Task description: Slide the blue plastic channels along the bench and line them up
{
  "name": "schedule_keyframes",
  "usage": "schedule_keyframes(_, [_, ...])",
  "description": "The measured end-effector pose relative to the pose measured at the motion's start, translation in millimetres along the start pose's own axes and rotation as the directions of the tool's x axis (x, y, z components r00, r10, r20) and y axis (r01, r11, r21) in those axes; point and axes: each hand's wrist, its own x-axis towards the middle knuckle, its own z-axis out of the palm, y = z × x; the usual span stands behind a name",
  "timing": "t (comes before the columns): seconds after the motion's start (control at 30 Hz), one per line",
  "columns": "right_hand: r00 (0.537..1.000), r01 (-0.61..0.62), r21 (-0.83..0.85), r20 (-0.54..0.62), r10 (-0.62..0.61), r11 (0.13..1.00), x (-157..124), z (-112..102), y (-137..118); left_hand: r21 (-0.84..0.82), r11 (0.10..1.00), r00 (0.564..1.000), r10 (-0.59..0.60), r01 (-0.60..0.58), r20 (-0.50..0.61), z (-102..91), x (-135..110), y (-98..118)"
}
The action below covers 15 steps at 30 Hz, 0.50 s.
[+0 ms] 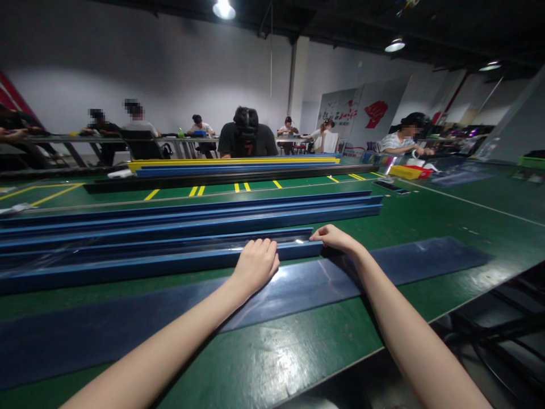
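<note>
— Left forearm (170, 352) and right forearm (398, 324), bare, closest to the lens, entering from the bottom edge. Under them a dark bluish strip (302, 284), flat on the green table (276, 352), running from lower left to the right side.

— Hands?

— Left hand (255, 264), centre: palm down, fingers bent over the near wall of a blue channel (149, 268), holding it (fingertips hidden inside). Right hand (334, 237), just right of centre, at the channel's right end: thumb and forefinger drawn near each other. Can't tell whether they have hold of its edge, or of anything.

— Channel's position?

— Left edge of the frame to just right of centre, beyond the strip. More blue channels (272, 218) behind it, roughly parallel, reaching farther right.

— Farther back?

— Upper middle: a yellow channel (238, 161), with a long black piece (238, 177) nearer the camera. Right of centre, a phone (392, 186) near a yellow tray (404, 172). Upper centre, a co-worker (247, 136) in dark clothing, head bowed.
</note>
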Motion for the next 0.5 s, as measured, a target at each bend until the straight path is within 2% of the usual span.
schedule_keyframes(0.23, [0.999, 0.031, 0.071, 0.016, -0.033, 0.997, -4.0, -2.7, -2.3, -0.016, 1.0, 1.0, 0.0, 0.0, 0.004, -15.3, 6.2, -4.3])
schedule_keyframes(0.4, [0.996, 0.07, 0.292, 0.031, -0.083, 0.954, -15.0, -5.6, -15.1, 0.02, 0.999, 0.999, 0.037, -0.037, 0.006, -31.4, 7.3, -4.1])
schedule_keyframes(0.5, [0.994, 0.087, 0.418, 0.024, -0.107, 0.904, -18.9, -6.8, -19.9, 0.089, 0.993, 0.996, 0.079, -0.076, -0.039, -35.2, 5.4, -2.7])
